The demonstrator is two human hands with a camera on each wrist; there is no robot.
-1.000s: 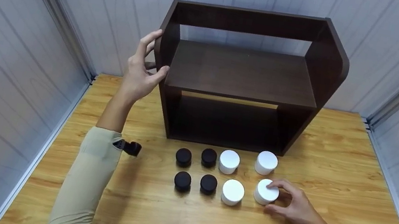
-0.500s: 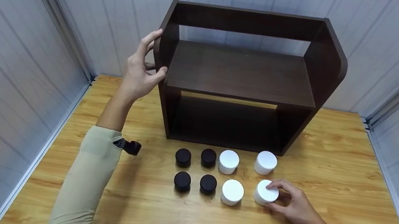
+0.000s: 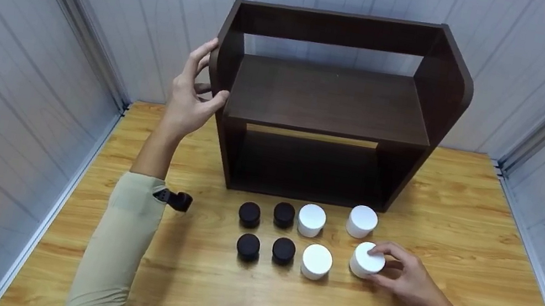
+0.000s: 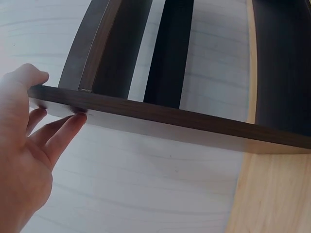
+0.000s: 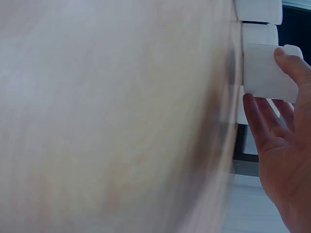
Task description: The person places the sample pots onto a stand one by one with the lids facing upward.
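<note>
A dark wooden two-level shelf [image 3: 332, 102] stands at the back of the table. My left hand [image 3: 192, 91] pinches its left side panel, thumb on the front edge and fingers behind; in the left wrist view the hand [image 4: 24, 150] holds the panel edge [image 4: 170, 119]. On the table's right side, my right hand [image 3: 402, 277] grips a white jar [image 3: 367, 259], fingers curled round its side. The right wrist view shows that jar [image 5: 265, 73] held between thumb and fingers [image 5: 260, 121].
Three more white jars [image 3: 311, 220] [image 3: 362, 221] [image 3: 316, 261] and several black jars [image 3: 250, 214] stand in two rows in front of the shelf. The wooden table [image 3: 224, 301] is enclosed by grey panel walls on the left, back and right.
The right hand has shifted the white jar slightly to the right. The left hand stays on the shelf's side panel.
</note>
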